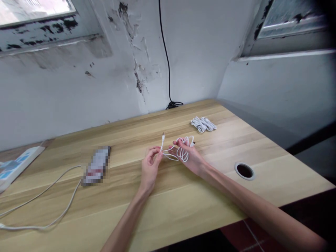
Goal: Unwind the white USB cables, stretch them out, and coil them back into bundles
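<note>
At the desk's middle: we find both hands over the wooden desk [183,210], joined by one white cable [181,151].
Left hand [149,168]: thumb and forefinger pinch the cable just below its plug end [162,138], which points up; the other fingers are curled in.
Right hand [192,158]: fingers are curled around several loose loops of the same cable, held just above the desktop; we cannot tell how tightly.
Far side: two bundled white cables [203,124] lie beyond the right hand, apart from it and near the back edge.
Back edge: a black cable [168,70] runs down the wall to a small coil on the desk.
Right side: a round cable hole [244,170] sits between the right forearm and the desk's right edge.
Left side: a blurred flat object [96,165] lies well apart from the left hand; a white cord [52,196] curves past it, and a power strip [15,163] lies at the left border.
Open room: we note bare wood between the hands and the near edge, crossed only by the forearms.
</note>
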{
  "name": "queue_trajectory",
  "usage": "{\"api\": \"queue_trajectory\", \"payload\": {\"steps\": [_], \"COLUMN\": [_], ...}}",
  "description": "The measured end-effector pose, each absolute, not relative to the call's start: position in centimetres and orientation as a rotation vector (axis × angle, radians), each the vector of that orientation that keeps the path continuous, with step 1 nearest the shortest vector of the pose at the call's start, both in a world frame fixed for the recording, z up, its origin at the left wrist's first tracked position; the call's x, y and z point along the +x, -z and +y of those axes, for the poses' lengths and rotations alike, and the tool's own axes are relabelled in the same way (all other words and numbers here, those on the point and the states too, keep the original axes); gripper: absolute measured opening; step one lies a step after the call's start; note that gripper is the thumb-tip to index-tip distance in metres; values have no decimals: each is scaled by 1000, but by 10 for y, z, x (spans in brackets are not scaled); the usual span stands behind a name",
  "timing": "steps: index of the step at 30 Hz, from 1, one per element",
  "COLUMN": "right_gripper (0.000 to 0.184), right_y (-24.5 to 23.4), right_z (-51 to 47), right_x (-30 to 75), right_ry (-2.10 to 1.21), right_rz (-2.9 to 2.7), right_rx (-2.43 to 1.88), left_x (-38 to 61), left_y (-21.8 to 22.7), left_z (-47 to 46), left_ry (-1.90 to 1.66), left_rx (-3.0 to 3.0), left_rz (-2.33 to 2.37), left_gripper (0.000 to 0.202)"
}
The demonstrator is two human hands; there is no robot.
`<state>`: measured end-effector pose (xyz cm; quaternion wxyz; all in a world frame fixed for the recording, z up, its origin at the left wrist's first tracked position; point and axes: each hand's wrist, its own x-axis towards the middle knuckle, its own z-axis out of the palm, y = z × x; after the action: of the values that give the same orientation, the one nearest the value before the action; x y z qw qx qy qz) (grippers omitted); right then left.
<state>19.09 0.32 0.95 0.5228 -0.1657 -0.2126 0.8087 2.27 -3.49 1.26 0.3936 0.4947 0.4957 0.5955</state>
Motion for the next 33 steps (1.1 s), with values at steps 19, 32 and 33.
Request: {"api": "queue_trajectory", "payload": {"steps": [19,32,33], "right_gripper": [15,25,25], "right_y": [-7,-10,-9], "right_z": [18,8,7], "right_x": [204,197,196], "right_ry": [-1916,-1964,-1965], "right_rz": [-311,-752,-755], "right_rx": [-504,-464,-461], "left_x": [18,15,13], "left_y": [-23,-30,-32], "left_z": [-37,-38,-38], "left_ry": [-1405,-1432,-1453], "left_rx": [822,684,668], "left_rz": [785,657,653], "left_gripper": [24,27,27]}}
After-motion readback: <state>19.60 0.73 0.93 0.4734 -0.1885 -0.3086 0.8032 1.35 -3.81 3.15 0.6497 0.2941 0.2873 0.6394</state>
